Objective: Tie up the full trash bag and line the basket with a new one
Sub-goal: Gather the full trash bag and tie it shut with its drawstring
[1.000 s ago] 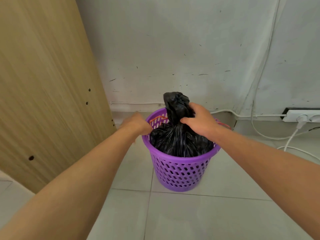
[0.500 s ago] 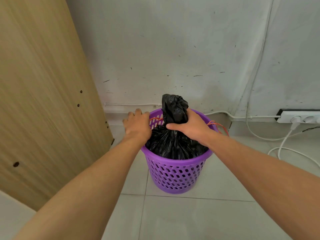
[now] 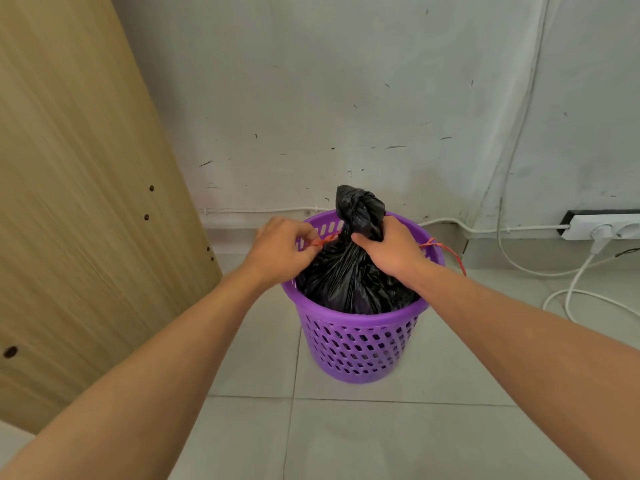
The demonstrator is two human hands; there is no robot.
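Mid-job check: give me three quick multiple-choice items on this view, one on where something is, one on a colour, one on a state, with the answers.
1. Where is the black trash bag?
A. on the floor tiles
B. inside the basket
C. on the wooden panel

2. What colour is the basket?
A. purple
B. green
C. white

3. What is the right hand doing?
A. resting open on the floor
B. holding a plug
C. gripping the bag's gathered neck

Answers: 1 B, the bag's body sits below the basket rim. 2 A, its perforated wall is purple. 3 C, its fingers close around the neck while the left hand pinches an orange drawstring.
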